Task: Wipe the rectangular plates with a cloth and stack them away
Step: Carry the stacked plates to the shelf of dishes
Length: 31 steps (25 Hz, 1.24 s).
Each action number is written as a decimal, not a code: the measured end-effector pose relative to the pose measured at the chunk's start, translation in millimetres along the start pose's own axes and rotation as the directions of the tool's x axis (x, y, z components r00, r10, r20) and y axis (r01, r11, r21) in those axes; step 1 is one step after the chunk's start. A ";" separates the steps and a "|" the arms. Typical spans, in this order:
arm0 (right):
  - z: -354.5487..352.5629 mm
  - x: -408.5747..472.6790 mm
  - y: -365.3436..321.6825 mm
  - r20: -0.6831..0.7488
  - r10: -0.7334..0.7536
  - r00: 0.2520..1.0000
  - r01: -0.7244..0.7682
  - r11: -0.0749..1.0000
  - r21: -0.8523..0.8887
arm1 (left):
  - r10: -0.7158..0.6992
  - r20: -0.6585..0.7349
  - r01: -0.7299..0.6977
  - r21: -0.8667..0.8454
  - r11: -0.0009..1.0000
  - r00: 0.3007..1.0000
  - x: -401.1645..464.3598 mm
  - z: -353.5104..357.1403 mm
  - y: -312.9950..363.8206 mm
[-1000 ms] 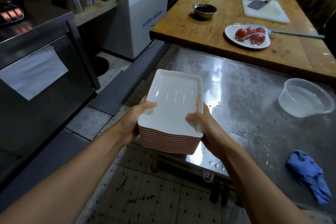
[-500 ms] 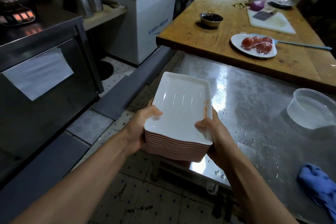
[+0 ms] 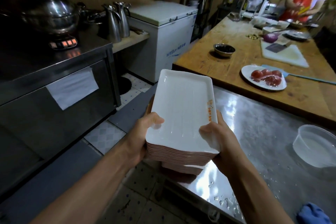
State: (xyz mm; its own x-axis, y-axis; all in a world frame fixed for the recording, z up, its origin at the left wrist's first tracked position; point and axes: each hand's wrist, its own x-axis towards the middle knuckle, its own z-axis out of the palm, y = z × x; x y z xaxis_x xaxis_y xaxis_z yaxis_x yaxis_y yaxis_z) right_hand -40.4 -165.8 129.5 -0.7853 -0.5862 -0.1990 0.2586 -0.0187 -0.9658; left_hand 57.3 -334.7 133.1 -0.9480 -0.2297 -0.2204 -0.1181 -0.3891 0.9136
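The blue cloth (image 3: 313,214) lies at the wet metal table's (image 3: 263,132) near edge. The left hand (image 3: 140,136) and right hand (image 3: 216,138) grip the stack of plates (image 3: 181,114), maybe just above that table

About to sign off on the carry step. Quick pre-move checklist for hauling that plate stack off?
1. Left hand grips the stack of rectangular plates, thumb on the top plate's rim: ok.
2. Right hand grips the other side, thumb on the rim: ok.
3. Stack aligned: mostly; the lowest plates sit slightly offset from those above: not ok.
4. Top plate dry: streaks and glare on its surface, cannot tell.
5. Stack clear of the steel table: held at its near corner, contact underneath hidden: cannot tell.
6. Blue cloth out of the way, lying on the table at the frame's edge: ok.
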 end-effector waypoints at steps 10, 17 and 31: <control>82.7 4.8 -57.4 0.252 -0.197 0.947 0.207 0.978 -0.013 | 0.377 -0.162 -0.369 0.076 0.926 0.912 -58.6 -34.8 72.6; 176.5 69.1 -57.2 0.281 -0.292 0.914 0.308 0.951 -0.013 | 0.454 -0.151 -0.430 0.167 0.887 0.878 -40.9 -131.1 122.1; 265.4 254.5 -86.6 0.116 -0.319 0.941 0.320 0.947 0.013 | 0.404 -0.015 -0.398 0.143 0.906 0.914 140.9 -273.8 216.5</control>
State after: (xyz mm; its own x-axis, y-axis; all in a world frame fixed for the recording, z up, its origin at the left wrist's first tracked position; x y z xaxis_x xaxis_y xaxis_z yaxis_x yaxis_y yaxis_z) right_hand -113.4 -528.4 206.6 -0.7558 -0.6396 0.1401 0.0016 -0.2158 -0.9764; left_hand -20.9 -695.6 206.3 -0.9102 -0.3809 0.1627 0.2285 -0.1340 0.9643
